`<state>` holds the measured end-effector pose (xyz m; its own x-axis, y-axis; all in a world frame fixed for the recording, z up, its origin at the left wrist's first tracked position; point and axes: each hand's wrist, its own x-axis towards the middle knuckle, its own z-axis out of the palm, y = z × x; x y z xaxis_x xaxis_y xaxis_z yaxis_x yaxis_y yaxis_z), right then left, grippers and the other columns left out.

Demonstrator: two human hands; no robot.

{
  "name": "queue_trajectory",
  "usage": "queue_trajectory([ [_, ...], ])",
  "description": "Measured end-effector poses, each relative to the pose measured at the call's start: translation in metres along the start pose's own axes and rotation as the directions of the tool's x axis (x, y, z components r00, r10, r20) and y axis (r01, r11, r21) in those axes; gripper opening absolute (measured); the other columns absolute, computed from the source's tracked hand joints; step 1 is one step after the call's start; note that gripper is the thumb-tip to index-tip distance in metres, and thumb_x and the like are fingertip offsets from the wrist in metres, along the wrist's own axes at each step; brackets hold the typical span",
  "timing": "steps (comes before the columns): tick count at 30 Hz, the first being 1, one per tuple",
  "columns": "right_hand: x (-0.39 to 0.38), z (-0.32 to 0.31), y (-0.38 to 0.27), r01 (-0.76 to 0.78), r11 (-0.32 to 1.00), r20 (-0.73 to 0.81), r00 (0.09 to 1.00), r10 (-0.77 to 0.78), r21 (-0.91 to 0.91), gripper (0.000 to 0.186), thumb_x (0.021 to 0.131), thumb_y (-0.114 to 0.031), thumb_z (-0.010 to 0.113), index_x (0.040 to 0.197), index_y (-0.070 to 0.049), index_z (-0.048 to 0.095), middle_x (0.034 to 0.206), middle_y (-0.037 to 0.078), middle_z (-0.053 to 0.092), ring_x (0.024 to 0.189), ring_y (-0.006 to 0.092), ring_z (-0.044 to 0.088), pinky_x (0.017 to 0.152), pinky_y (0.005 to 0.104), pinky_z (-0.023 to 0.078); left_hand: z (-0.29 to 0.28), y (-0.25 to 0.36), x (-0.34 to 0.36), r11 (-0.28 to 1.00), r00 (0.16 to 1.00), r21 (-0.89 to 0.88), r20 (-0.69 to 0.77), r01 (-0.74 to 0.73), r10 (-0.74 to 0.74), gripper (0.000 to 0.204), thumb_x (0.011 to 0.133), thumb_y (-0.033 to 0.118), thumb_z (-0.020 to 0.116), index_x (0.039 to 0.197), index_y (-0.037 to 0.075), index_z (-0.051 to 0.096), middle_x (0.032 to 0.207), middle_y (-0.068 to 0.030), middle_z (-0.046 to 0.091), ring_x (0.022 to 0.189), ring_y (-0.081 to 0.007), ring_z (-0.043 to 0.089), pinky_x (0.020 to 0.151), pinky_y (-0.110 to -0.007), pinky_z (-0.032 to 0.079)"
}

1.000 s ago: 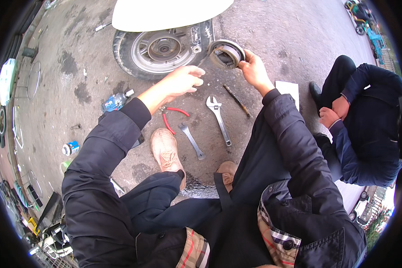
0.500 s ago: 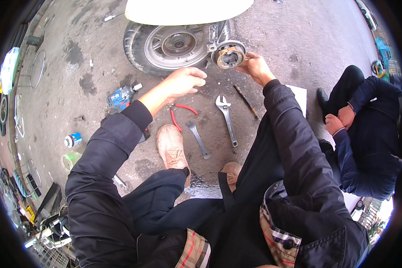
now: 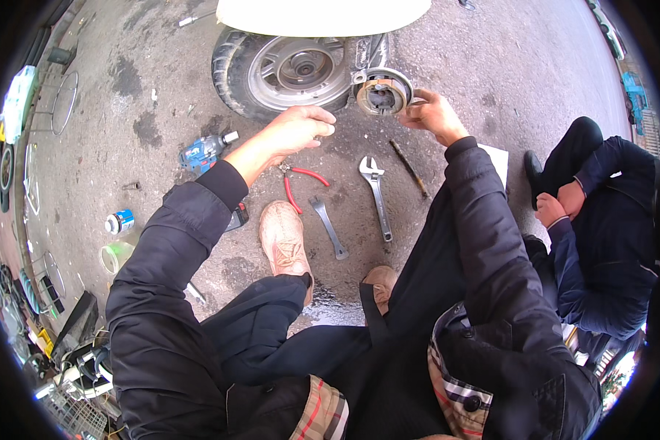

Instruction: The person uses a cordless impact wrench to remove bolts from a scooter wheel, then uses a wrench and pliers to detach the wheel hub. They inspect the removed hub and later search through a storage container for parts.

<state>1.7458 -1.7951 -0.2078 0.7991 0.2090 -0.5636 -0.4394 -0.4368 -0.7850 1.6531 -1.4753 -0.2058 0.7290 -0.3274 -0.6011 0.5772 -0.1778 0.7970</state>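
A drum brake assembly (image 3: 383, 97), a round metal plate with curved brown brake shoes, sits at the right side of a scooter wheel (image 3: 301, 73). My right hand (image 3: 440, 119) grips the right rim of this assembly, with part of the fingers hidden behind the edge. My left hand (image 3: 295, 136) hovers in front of the wheel, fingers loosely apart and nothing visible in them. Below it on the ground lie red-handled pliers (image 3: 292, 189), a flat grey pry bar (image 3: 328, 229) and an adjustable wrench (image 3: 376, 198). A thin dark rod (image 3: 409, 169) lies under my right hand.
A blue impact wrench (image 3: 202, 154) lies left of my left forearm. Farther left stand a blue-and-white can (image 3: 119, 221) and a clear greenish cup (image 3: 114, 257). A person in dark clothes (image 3: 601, 220) crouches at the right, hands together. White bodywork (image 3: 323, 16) overhangs the wheel.
The view has shifted slightly, so wheel and brake assembly appear a little farther right. My right hand stays at the assembly's rim; my left hand has barely moved.
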Motion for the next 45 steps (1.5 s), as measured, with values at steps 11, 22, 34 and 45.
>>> queue_trajectory([
  [11, -0.035, 0.000, -0.019, 0.131, 0.986, -0.041, 0.990, -0.135, -0.104, 0.074, 0.086, -0.008, 0.077, 0.149, 0.007, 0.043, 0.126, 0.028, 0.067, 0.111, 0.0303, 0.070, 0.093, 0.0386, 0.058, -0.001, 0.004, 0.000, 1.000, 1.000, 0.006, 0.015, -0.006, 0.006, 0.037, 0.097, 0.019, 0.065, 0.132, 0.004, 0.065, 0.130, -0.0087, 0.064, 0.123, -0.0187, 0.059, 0.104, -0.037, 0.050],
  [22, -0.108, 0.032, -0.036, 0.204, 0.886, -0.130, 0.951, -0.280, -0.416, 0.032, 0.085, -0.021, 0.083, 0.078, 0.001, 0.061, 0.069, 0.005, 0.058, 0.069, 0.0121, 0.055, 0.064, 0.0327, 0.046, -0.001, 0.006, 0.008, 0.994, 0.996, 0.107, 0.089, -0.016, 0.007, 0.039, 0.095, 0.022, 0.070, 0.130, 0.005, 0.066, 0.129, -0.0097, 0.066, 0.120, -0.0202, 0.062, 0.096, -0.039, 0.055],
  [34, -0.135, 0.063, -0.025, 0.262, 0.764, 0.252, 0.958, -0.134, -0.589, 0.066, 0.082, 0.003, 0.066, 0.146, 0.001, 0.052, 0.114, 0.028, 0.070, 0.090, 0.0307, 0.076, 0.082, 0.0389, 0.057, 0.026, 0.081, -0.053, 0.487, 0.808, 0.685, 0.583, -0.542, 0.078, 0.046, 0.090, 0.025, 0.070, 0.130, 0.004, 0.063, 0.111, -0.0234, 0.063, 0.104, -0.0418, 0.065, 0.091, -0.050, 0.053],
  [45, -0.258, 0.091, -0.057, 0.203, 0.827, 0.240, 0.967, -0.085, -0.525, 0.020, 0.083, -0.014, 0.071, 0.096, 0.000, 0.077, 0.107, 0.020, 0.073, 0.100, 0.0399, 0.069, 0.090, 0.0449, 0.054, 0.084, 0.107, -0.252, 0.871, 0.900, 0.437, -0.248, -0.225, 0.357, 0.026, 0.092, 0.012, 0.067, 0.115, 0.001, 0.064, 0.110, -0.0168, 0.062, 0.094, -0.0343, 0.066, 0.083, -0.044, 0.053],
])
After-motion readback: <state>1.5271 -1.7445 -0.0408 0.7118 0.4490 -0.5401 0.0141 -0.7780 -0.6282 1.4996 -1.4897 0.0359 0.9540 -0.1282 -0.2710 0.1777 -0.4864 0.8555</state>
